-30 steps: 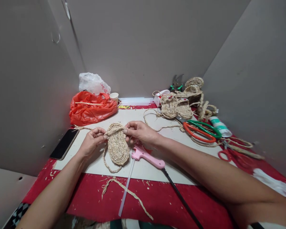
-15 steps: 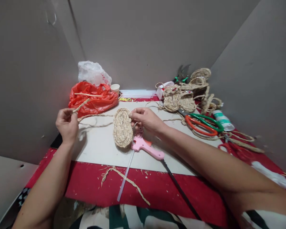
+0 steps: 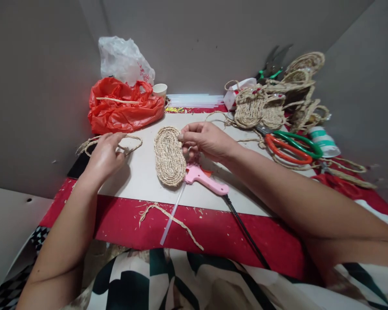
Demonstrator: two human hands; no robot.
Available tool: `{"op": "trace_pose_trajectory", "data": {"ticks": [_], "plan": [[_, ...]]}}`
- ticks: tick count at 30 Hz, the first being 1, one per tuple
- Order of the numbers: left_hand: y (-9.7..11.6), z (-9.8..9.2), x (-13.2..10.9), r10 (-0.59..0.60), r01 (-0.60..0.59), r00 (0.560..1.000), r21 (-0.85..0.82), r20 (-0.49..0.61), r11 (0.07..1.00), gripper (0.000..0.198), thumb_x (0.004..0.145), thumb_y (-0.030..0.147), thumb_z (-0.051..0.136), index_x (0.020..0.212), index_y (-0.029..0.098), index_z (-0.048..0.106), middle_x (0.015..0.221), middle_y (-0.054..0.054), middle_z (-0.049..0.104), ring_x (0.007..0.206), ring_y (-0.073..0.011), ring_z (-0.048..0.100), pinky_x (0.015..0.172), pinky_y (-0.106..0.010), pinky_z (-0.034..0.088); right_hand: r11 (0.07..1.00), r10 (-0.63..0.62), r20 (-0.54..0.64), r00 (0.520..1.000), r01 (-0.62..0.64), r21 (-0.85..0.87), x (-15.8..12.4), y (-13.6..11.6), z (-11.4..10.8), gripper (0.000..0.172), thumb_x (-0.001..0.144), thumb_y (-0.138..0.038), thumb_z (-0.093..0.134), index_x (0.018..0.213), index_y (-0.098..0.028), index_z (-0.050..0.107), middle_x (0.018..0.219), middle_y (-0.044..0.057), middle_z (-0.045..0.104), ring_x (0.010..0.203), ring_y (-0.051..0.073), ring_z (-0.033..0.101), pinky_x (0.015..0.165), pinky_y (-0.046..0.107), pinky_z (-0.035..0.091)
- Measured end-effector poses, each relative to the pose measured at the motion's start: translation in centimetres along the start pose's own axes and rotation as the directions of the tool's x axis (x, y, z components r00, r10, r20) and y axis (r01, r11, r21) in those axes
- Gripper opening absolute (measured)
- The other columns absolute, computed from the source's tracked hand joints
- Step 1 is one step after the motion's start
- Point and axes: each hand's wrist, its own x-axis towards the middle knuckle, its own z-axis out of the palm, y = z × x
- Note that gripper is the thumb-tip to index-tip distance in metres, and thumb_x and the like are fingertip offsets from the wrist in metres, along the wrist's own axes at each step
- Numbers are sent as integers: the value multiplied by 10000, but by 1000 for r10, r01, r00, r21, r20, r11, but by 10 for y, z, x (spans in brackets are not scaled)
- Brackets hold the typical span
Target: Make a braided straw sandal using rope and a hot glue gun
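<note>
My right hand [image 3: 203,140] pinches the upper right edge of a coiled, braided straw sole [image 3: 170,157], which is tilted up above the white board. To the left, my left hand [image 3: 107,154] curls over a braided straw cord [image 3: 134,140]. Loops of that cord show on both sides of the hand; the exact grip beneath the fingers is partly hidden. Just below my right hand lies a pink glue gun [image 3: 207,181], with a clear glue stick [image 3: 173,219] sticking out of its back.
A red plastic bag [image 3: 123,114] and a paper cup [image 3: 159,89] stand at the back left. Glue sticks [image 3: 195,101] lie behind the white board [image 3: 136,185]. Woven straw pieces [image 3: 258,107] and scissors [image 3: 289,146] are on the right. A loose straw cord [image 3: 177,221] lies in front.
My left hand has come down and a little right, and the cord now loops around it instead of stretching out. My right hand still holds the sole. The view has tipped downward.
</note>
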Motion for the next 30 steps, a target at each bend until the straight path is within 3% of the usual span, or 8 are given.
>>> {"op": "trace_pose_trajectory", "data": {"ticks": [4, 6, 8, 10, 12, 14, 20, 30], "plan": [[25, -19, -13, -26, 30, 986, 18, -167, 999, 394, 764, 153, 530, 1139, 125, 648, 1090, -117, 669, 1090, -301, 553, 947, -419, 418, 999, -21, -5, 1000, 21, -26, 2, 2, -4, 118, 734, -125, 667, 678, -149, 566, 499, -19, 565, 422, 76, 540, 347, 150, 376], [39, -24, -25, -11, -1, 989, -86, -146, 996, 277, 799, 247, 563, 1030, 153, 683, 992, -102, 686, 930, -273, 609, 852, -394, 453, 999, -28, -9, 1000, 28, -28, 3, 2, -5, 125, 752, -112, 655, 679, -152, 562, 514, -16, 567, 436, 83, 553, 348, 153, 371], [52, -25, -41, 121, -81, 986, -301, 116, 950, 188, 808, 317, 593, 923, 208, 693, 880, -60, 691, 780, -222, 623, 738, -329, 464, 999, -20, -5, 1000, 20, -27, 2, 2, -5, 139, 762, -109, 656, 673, -154, 559, 517, -17, 562, 433, 84, 553, 352, 156, 368], [62, -21, -55, 278, -94, 875, -425, 397, 900, 155, 809, 336, 607, 897, 239, 689, 826, -41, 678, 708, -198, 609, 661, -297, 441, 1000, -5, 6, 1000, 5, -28, 0, 0, -4, 148, 761, -114, 666, 665, -153, 560, 496, -23, 554, 416, 79, 541, 358, 155, 373], [70, -14, -67, 368, -106, 776, -468, 513, 877, 130, 797, 283, 621, 906, 245, 679, 852, -44, 665, 741, -201, 601, 664, -290, 422, 1000, 16, 36, 999, -15, -26, -2, -1, -2, 143, 756, -123, 671, 665, -151, 565, 466, -24, 551, 402, 78, 536, 351, 144, 360], [74, -7, -75, 402, -135, 742, -467, 536, 874, 94, 800, 202, 592, 864, 230, 656, 851, -49, 642, 774, -201, 585, 681, -287, 404, 999, 38, 84, 996, -36, -18, -4, -1, 1, 130, 747, -131, 676, 672, -148, 571, 454, -21, 560, 392, 79, 534, 337, 135, 342], [75, -8, -85, 387, -189, 738, -380, 553, 905, 158, 872, 171, 462, 749, 195, 558, 787, -60, 593, 721, -186, 537, 645, -281, 367, 997, 66, 168, 984, -57, -57, -11, 2, 6, 156, 710, -190, 735, 719, -152, 584, 465, -6, 601, 331, 76, 492, 313, 146, 321], [76, -17, -109, 252, -81, 762, -299, 596, 951, 129, 851, 182, 478, 746, 205, 550, 757, -43, 629, 640, -163, 552, 584, -254, 345, 998, 27, 149, 988, -19, -54, -20, -4, 17, 134, 732, -96, 698, 703, -140, 575, 487, -24, 592, 333, 57, 485, 309, 141, 346]]}}
